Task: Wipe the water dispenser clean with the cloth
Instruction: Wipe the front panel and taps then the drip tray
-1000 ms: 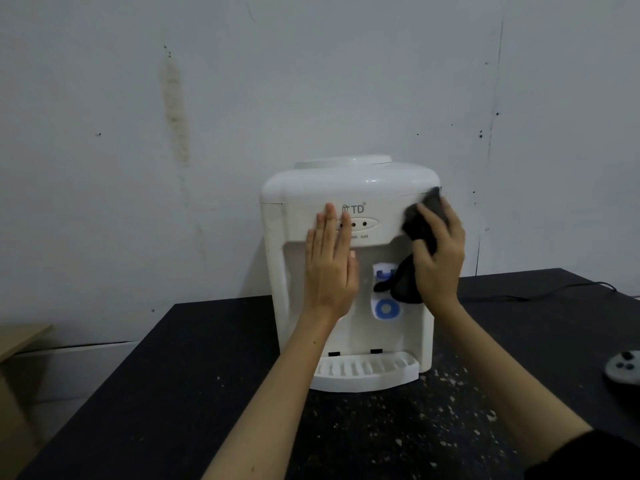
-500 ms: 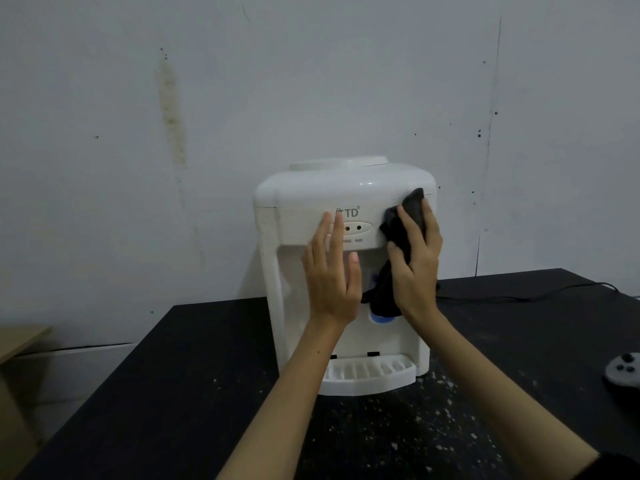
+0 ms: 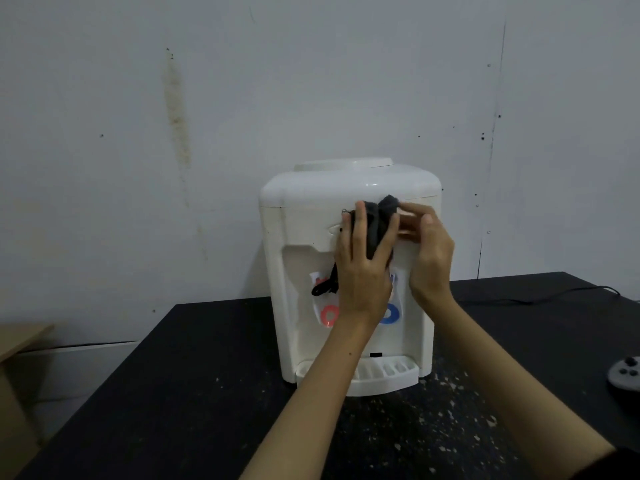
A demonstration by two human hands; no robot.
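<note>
Against the front of the water dispenser (image 3: pixel 349 271), at the height of its control panel, the dark cloth (image 3: pixel 375 230) is held between both hands. The cloth is bunched against the panel, with one end showing above the fingers near the seam under the dispenser's lid and a thin tail hanging down in front of the tap recess, just above the red tap (image 3: pixel 328 315). The left hand (image 3: pixel 363 271) is laid over the cloth with its fingers spread and fairly straight, so that the fabric is pressed to the plastic; some cloth passes between those fingers, and whether any of it is pinched cannot be told. The right hand (image 3: pixel 427 251) is placed just beside it, toward the dispenser's right edge, with its fingers curled and the upper end of the cloth apparently gripped; the contact itself is blurred. The blue tap (image 3: pixel 391 315) is partly hidden behind the left wrist. The dispenser stands upright on the black table (image 3: pixel 207 393), with its drip tray (image 3: pixel 381 375) at the foot.

The step in hand is judged to be the wiping of the front panel. It would be done best if the cloth were spread flatter, so that more fabric meets the surface, and if pressure were kept even and moderate, since the light dispenser could be pushed back toward the wall (image 3: pixel 242 98). The hanging tail should be gathered up so that the taps are not snagged.
</note>
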